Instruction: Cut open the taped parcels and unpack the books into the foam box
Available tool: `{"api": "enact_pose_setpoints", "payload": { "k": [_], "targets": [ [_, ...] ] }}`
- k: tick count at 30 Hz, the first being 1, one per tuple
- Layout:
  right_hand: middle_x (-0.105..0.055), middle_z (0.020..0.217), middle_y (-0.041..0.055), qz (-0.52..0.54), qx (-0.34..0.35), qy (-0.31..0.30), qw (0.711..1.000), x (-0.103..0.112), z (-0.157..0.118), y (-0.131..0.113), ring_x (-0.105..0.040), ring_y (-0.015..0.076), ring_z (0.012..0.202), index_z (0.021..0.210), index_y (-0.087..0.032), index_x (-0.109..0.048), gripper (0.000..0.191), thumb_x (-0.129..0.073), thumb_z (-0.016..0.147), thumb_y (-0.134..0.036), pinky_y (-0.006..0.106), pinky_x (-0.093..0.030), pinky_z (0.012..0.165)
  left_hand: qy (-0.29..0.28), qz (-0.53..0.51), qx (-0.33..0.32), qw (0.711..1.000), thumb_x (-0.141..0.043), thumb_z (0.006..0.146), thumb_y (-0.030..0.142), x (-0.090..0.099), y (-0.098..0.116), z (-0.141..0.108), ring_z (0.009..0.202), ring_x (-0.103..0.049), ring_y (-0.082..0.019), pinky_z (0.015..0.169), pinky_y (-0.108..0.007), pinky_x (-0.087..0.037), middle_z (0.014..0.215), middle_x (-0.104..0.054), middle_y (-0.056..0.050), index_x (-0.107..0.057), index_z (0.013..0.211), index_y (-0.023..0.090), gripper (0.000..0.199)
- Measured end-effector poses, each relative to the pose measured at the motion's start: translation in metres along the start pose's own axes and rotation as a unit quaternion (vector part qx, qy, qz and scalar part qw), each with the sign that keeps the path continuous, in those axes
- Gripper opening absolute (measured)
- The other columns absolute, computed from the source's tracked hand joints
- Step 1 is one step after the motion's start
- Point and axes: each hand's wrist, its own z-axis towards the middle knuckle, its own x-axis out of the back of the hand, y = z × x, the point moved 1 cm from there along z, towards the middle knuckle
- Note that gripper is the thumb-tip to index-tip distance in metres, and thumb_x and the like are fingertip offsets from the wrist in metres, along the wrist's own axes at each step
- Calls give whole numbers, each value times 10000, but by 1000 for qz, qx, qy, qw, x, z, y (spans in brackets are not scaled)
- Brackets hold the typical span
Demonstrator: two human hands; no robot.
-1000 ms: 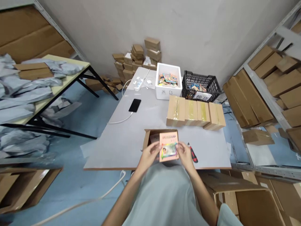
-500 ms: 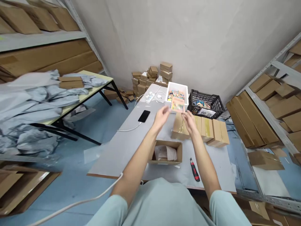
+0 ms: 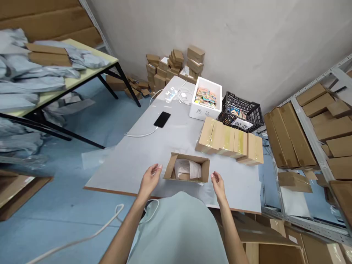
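Near the table's front edge stands an open cardboard box [image 3: 167,171] with white foam wrapping [image 3: 183,167] inside. My left hand [image 3: 150,180] is just left of the box, its fingers loosely curved and holding nothing. On the other side, my right hand [image 3: 218,184] hovers close to the box's right end, fingers apart, with nothing visible in it. Neither hand visibly touches the box. Farther back, a white foam bin [image 3: 202,112] holds several colourful picture packets [image 3: 207,97]. The red and black utility knife is out of sight, perhaps behind my right hand or arm.
Closed, taped cardboard boxes [image 3: 229,141] stand in a row right of centre. Behind them is a black plastic crate [image 3: 242,110]. A phone [image 3: 162,119] with a white cable lies left. Shelving [image 3: 316,132] flanks the right; a second table [image 3: 82,75] bears grey bags.
Both hands came back from near the white foam bin to either side of the open box. The colourful packet they held has been let go. The view has shifted too.
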Motion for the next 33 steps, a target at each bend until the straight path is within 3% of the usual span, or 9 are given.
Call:
{"api": "enact_pose_setpoints", "payload": {
  "k": [3,6,12,16,21,25,28,31,33],
  "targets": [
    [-805,1447,203,14,-78,-36,996,2,-29,14,-800,389,1336,1254,-223,-840,860,-929,682,-859,523,-693,1070,-74,28,46,996,-694,960,707,-2,-24,-22,1471,-722,-398,1245,-545,-590,1462,-798,-225,-762,1213,196,575],
    [-784,1472,164,38,-118,-74,989,-3,-42,4,-838,363,1244,1279,-239,-828,890,-904,689,-900,508,-711,1020,-136,24,29,990,-635,979,785,-8,-23,-36,1546,-669,-386,1237,-520,-592,1592,-741,-213,-777,1330,184,711],
    [-806,1351,130,12,-91,-127,988,-22,-46,-21,-870,301,1084,1174,-213,-819,813,-897,741,-897,435,-704,977,-138,33,43,989,-682,1002,592,5,-20,-35,1549,-675,-351,1245,-456,-579,1648,-711,-198,-744,1524,182,666],
    [-808,1192,97,-25,-81,-130,988,-42,-45,-23,-873,269,888,1220,-203,-761,841,-907,742,-880,419,-705,880,-87,83,35,992,-668,1012,474,27,-25,-44,1422,-757,-350,1260,-459,-565,1606,-744,-184,-753,1525,166,604],
    [-845,1141,122,-80,-83,-197,974,-78,-45,-30,-858,289,943,1097,-174,-829,826,-875,735,-914,415,-695,894,-25,132,38,990,-626,1047,526,67,-42,-61,1368,-767,-353,1251,-448,-553,1568,-755,-188,-781,1476,142,596],
    [-867,1082,146,-151,-76,-243,955,-112,-53,-43,-828,308,939,915,-172,-867,851,-841,684,-991,399,-670,809,-20,154,87,984,-564,1059,650,104,-58,-63,1354,-747,-392,1229,-467,-540,1334,-820,-188,-790,1476,119,712],
    [-888,1091,187,-192,-43,-250,948,-141,-67,-54,-822,375,1093,895,-176,-892,862,-815,695,-1011,417,-658,831,-37,115,85,989,-536,1068,678,131,-65,-58,1243,-776,-383,1127,-445,-585,1142,-841,-145,-842,1403,177,676],
    [-896,1141,207,-213,-2,-257,943,-181,-86,-61,-818,411,1169,939,-186,-916,840,-793,743,-994,448,-662,846,-17,88,41,995,-561,1058,724,169,-69,-51,1212,-760,-373,1110,-432,-586,1004,-822,-115,-862,1342,218,654],
    [-896,1153,208,-226,15,-262,938,-218,-101,-62,-827,407,1131,956,-185,-917,832,-779,767,-983,460,-672,827,17,80,32,996,-571,1056,743,208,-75,-45,1237,-753,-378,1140,-445,-576,1054,-824,-130,-865,1332,228,653]
  ]
}}
